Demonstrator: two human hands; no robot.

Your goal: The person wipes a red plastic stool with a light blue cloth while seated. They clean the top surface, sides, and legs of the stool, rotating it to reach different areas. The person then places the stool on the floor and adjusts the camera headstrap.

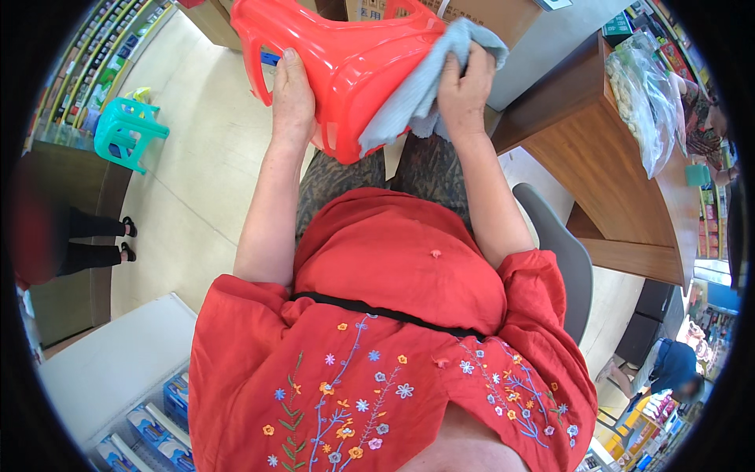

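A glossy red plastic stool is held up above my knees, tilted, with part of it cut off by the top of the view. My left hand grips it on the left side, thumb showing and the other fingers hidden behind the plastic. A light blue-grey cloth is bunched in my right hand. The cloth lies against the stool's right face and hangs down past its lower edge.
Cardboard boxes stand ahead. A wooden desk with a plastic bag on it is at right, beside a grey chair. A turquoise stool stands at left near stocked shelves. Several other people are around.
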